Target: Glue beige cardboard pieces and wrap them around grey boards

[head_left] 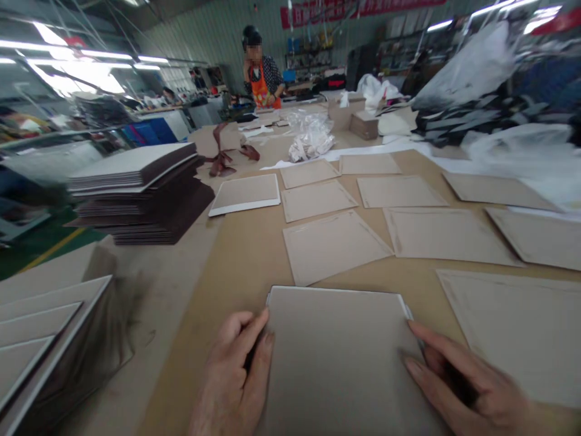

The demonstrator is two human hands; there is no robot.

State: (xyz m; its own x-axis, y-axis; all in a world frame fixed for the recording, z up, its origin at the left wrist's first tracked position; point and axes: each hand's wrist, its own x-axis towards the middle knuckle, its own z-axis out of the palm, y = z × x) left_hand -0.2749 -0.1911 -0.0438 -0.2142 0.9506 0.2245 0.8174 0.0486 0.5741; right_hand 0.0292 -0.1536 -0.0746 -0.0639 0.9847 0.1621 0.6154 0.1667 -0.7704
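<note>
Between my hands is a flat beige panel with thin white edges, lying low at the front of the view. My left hand grips its left edge with thumb and fingers. On the opposite edge, the fingers of my right hand press in the same way. A similar beige panel lies on the table just beyond the held one. Another large panel is to the right of my right hand. The near end of the held panel runs out of the frame.
Several beige panels are spread across the brown table covering. A tall stack of dark and white sheets stands at left, with more white-edged panels nearer. Clear plastic lies farther back. A person in an orange apron stands beyond.
</note>
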